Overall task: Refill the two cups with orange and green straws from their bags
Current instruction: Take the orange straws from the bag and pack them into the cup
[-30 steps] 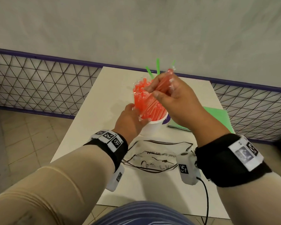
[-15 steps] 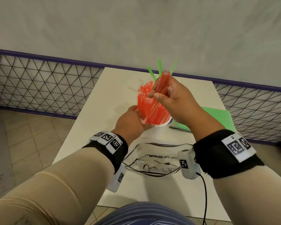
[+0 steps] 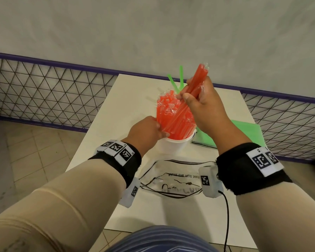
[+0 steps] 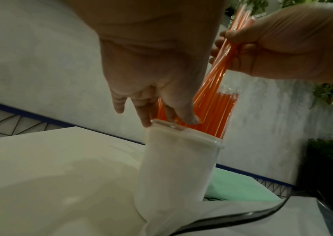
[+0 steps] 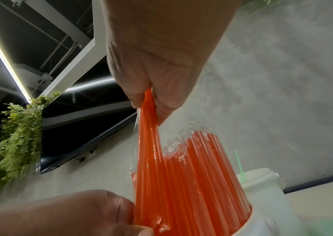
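Right grip (image 3: 204,110) pinches few film-wrapped orange straws (image 3: 171,122); left grip (image 3: 145,131) clasps rest at cup (image 3: 176,148) rim. Light, bendy, slick: likely best held mid-length, gently

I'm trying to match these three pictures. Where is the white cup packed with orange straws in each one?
Head: white cup sits at the centre of the picture.
Left wrist: the cup fills the lower centre.
Right wrist: bottom right corner, only a bit of its rim.
Shared landmark: the raised bunch of orange straws pinched by the right hand, above the cup everywhere.
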A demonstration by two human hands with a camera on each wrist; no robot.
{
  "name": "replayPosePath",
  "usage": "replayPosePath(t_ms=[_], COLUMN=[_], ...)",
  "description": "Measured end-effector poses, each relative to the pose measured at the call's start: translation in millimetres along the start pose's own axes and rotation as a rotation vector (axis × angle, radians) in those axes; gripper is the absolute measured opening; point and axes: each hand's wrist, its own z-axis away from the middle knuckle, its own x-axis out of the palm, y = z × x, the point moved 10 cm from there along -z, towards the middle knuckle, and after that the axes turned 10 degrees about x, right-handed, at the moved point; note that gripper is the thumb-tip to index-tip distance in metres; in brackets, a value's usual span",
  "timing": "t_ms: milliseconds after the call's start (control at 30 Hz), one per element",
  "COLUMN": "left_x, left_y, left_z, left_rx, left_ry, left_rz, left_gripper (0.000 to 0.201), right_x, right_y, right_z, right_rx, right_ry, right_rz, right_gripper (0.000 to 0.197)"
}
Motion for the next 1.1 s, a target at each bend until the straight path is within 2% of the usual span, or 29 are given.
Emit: replayPosePath(t_ms=[133,200,267,333,467,600,667,800,1000,1100], left_x=[0,2,2,-1,-9,-8,-4,-5,-5,-3], left_y=[6,7,13,16,15,15,19,26,28,27], left_z=[-6,-6,-5,-5,-12,-14,-15,-19,-21,-22], left_rx=[-0.017,0.027,0.120,0.181,0.187,0.156,0.168,0.200,0.245,0.250], left_ry=[-0.037,-0.073,-0.127,-0.175,-0.173,-0.137,-0.174,-0.193,-0.162,-0.209], left_rz=[-0.157,-0.161,-0.152,-0.162,-0.256,-0.278,-0.378,-0.529,-0.564,-0.527], left_gripper=[0.049,0.050,0.043,0.037,0.030,0.030,0.030,0.036,0.038,0.036], right_x=[4,11,14,11,-2,-6,-7,16,31,22], right_y=[-7,-9,-7,-3,12,22,20,10,3,3], right_z=[7,10,11,10,5,3,7,19,27,22], right_rx=[-0.047,-0.073,-0.086,-0.085,-0.036,-0.004,-0.025,-0.079,-0.090,-0.072], right_ry=[-0.035,-0.077,-0.094,-0.055,0.096,0.146,0.161,0.074,-0.029,-0.012], right_rz=[0.041,0.115,0.183,0.168,0.043,-0.050,-0.099,-0.077,0.013,-0.061], right_gripper=[0.037,0.043,0.042,0.044,0.040,0.039,0.045,0.065,0.062,0.064])
